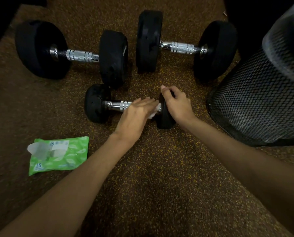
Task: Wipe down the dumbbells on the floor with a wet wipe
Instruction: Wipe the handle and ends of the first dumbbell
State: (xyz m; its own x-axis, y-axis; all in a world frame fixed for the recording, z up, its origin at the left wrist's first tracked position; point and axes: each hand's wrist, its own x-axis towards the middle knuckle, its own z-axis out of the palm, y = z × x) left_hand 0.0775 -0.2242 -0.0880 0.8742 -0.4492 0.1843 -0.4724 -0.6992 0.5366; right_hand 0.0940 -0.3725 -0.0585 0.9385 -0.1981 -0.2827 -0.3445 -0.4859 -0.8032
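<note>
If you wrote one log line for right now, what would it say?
step: wiping | left hand: presses wipe on handle of small dumbbell | right hand: grips its end | pack: on floor

Left hand (136,115) flat, right hand (176,104) curled, 2 forearms outstretched.

On floor (151,168), small dumbbell (96,103) at centre. Behind it, side by side: left large dumbbell (81,55) at 11 o'clock, right large dumbbell (182,47) at 1 o'clock. At 8 o'clock, wipes pack (60,156); at 3 o'clock, mesh bin (255,100).
</note>
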